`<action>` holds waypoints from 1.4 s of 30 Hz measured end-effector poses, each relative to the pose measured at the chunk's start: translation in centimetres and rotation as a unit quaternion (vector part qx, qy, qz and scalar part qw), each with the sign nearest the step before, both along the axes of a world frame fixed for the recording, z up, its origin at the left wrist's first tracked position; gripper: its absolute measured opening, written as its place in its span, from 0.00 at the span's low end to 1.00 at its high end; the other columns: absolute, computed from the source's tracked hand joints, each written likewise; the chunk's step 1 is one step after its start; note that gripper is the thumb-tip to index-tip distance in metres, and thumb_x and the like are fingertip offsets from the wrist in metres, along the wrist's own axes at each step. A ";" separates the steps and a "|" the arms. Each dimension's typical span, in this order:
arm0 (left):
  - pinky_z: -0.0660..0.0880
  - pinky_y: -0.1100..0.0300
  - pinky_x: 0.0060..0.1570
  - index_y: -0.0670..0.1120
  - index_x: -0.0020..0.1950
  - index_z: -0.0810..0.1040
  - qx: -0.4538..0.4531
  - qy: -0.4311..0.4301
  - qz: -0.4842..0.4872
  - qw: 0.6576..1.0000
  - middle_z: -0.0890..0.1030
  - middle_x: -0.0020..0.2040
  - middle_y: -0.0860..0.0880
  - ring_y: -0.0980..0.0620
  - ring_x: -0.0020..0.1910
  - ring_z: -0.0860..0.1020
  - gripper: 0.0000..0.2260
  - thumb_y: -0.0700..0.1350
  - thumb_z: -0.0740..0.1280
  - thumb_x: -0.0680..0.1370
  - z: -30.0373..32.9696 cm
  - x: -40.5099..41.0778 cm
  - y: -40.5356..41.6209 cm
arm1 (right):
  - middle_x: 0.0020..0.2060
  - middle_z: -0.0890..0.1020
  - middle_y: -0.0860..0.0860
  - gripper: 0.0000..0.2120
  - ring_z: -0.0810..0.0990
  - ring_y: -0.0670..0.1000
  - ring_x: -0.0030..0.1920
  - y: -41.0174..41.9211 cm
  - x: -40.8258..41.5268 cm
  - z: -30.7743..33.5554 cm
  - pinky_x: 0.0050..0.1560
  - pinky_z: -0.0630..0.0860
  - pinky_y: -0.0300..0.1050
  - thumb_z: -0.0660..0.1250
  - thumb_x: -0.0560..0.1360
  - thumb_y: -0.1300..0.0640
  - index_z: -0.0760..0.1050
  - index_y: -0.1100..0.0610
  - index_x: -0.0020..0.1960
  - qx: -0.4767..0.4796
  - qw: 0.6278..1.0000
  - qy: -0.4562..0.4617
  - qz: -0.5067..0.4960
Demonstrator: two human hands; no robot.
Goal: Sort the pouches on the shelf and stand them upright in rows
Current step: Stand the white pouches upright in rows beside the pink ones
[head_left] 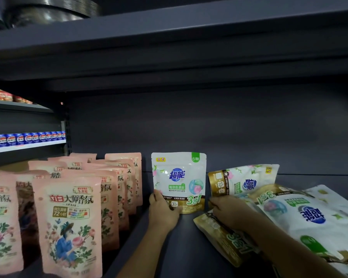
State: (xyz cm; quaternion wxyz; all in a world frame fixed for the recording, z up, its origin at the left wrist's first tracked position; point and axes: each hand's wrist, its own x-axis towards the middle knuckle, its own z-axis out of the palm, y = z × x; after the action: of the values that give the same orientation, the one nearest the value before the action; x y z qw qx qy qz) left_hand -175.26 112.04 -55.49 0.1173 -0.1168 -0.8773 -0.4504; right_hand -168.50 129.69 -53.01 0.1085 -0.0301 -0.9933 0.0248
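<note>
A white-and-gold pouch (179, 177) stands upright against the dark back wall of the shelf (181, 247). My left hand (162, 209) grips its lower left corner. To the right, several white-and-gold pouches (309, 217) lie flat and jumbled, one tilted behind them (247, 179). My right hand (229, 211) rests on this pile, fingers closed around the edge of a lying pouch (225, 237). Pink pouches (70, 221) stand upright in rows on the left of the shelf.
The shelf board above (169, 47) hangs low over the work area. A neighbouring shelf unit at the far left holds blue cans (24, 138) and red packs (2, 95). Metal pans (48, 11) sit on the top shelf.
</note>
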 end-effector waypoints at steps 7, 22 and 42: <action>0.66 0.57 0.66 0.36 0.73 0.55 0.022 -0.006 0.011 1.000 0.63 0.70 0.41 0.44 0.67 0.68 0.36 0.43 0.71 0.73 0.2 -0.4 -0.1 | 0.51 0.81 0.53 0.14 0.79 0.51 0.50 -2.9 -2.0 0.5 0.48 0.75 0.43 0.62 0.76 0.48 0.75 0.57 0.54 -0.098 0.993 0.021 -0.067; 0.65 0.61 0.66 0.38 0.70 0.62 0.022 -0.002 -0.018 1.000 0.65 0.67 0.41 0.45 0.66 0.71 0.29 0.40 0.71 0.72 0.2 -2.0 -0.4 | 0.51 0.82 0.53 0.10 0.81 0.53 0.52 -5.3 -4.0 0.0 0.47 0.76 0.44 0.63 0.75 0.56 0.75 0.57 0.55 -0.159 0.969 0.087 -0.166; 0.72 0.57 0.60 0.44 0.66 0.72 -0.281 -0.127 -0.178 0.934 0.75 0.64 0.47 0.48 0.62 0.74 0.39 0.70 0.65 0.66 4.6 5.6 3.5 | 0.57 0.80 0.60 0.15 0.78 0.60 0.59 -0.5 5.3 7.8 0.53 0.72 0.46 0.56 0.79 0.59 0.77 0.63 0.58 -0.166 0.982 0.039 -0.075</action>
State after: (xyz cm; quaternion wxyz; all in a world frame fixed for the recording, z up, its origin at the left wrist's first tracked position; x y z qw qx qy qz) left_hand -169.69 115.58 -50.91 -0.1149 -0.2412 -0.9405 -0.2100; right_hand -163.23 129.23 -45.24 0.1422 -0.1215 -0.9653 0.1821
